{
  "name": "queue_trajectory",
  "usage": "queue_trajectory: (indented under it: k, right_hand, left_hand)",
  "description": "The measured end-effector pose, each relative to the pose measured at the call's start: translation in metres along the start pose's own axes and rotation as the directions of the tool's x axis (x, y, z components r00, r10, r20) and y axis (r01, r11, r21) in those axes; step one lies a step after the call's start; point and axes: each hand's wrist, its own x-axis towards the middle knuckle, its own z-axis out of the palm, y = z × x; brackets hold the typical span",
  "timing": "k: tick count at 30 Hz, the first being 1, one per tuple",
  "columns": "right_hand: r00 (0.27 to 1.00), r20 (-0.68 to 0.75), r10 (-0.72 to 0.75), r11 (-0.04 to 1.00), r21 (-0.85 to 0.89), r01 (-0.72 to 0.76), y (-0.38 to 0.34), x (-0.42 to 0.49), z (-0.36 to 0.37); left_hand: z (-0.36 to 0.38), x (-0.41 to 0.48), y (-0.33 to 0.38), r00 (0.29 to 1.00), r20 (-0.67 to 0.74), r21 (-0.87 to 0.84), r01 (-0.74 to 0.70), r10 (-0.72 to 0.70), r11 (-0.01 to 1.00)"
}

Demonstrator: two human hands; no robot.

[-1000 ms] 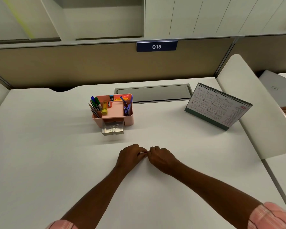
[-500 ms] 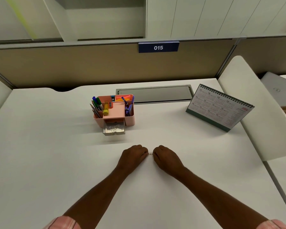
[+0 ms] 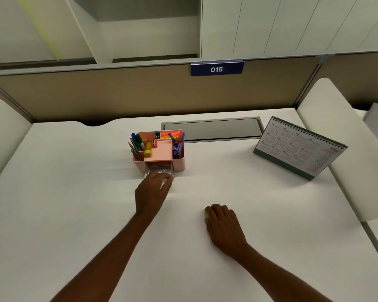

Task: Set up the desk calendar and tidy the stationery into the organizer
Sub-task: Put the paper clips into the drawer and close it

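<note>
A pink organizer [image 3: 179,164] stands at the middle back of the white desk, with markers, pencils, a yellow tube and purple pens in its compartments. Its clear drawer [image 3: 162,171] is pulled out at the front and has paper clips in it. My left hand [image 3: 153,190] reaches over the drawer's front with the fingers bent down; whether a clip is between them is hidden. My right hand [image 3: 223,225] rests palm down on the desk, holding nothing. The desk calendar [image 3: 297,147] stands upright at the right back.
A grey cable hatch [image 3: 212,128] lies flush in the desk behind the organizer. A brown partition with a 015 sign [image 3: 216,69] closes the back. White side dividers [image 3: 336,138] bound the desk on the right and left.
My hands were together near the desk's middle, pinching a small clip between them. The left hand has moved forward to the organizer's drawer; the right hand stayed back and lies flat.
</note>
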Motion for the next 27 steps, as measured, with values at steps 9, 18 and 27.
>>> queue_trajectory:
  k: [9,18,27]
  right_hand:
    - [0.999,0.051,0.012,0.999,-0.048,-0.010,-0.010,-0.001,-0.002]
    - [0.997,0.066,0.027,0.997,-0.070,-0.022,-0.007,-0.001,-0.004]
    - [0.994,0.096,0.053,0.998,0.018,-0.055,-0.031,0.027,-0.013]
  left_hand:
    - [-0.013,0.052,-0.034,0.993,0.041,0.224,0.098,-0.110,0.970]
    - [0.002,0.055,-0.022,0.987,0.053,0.196,0.140,-0.153,0.971]
    - [-0.009,-0.022,-0.024,0.984,-0.113,-0.057,0.133,-0.139,0.989]
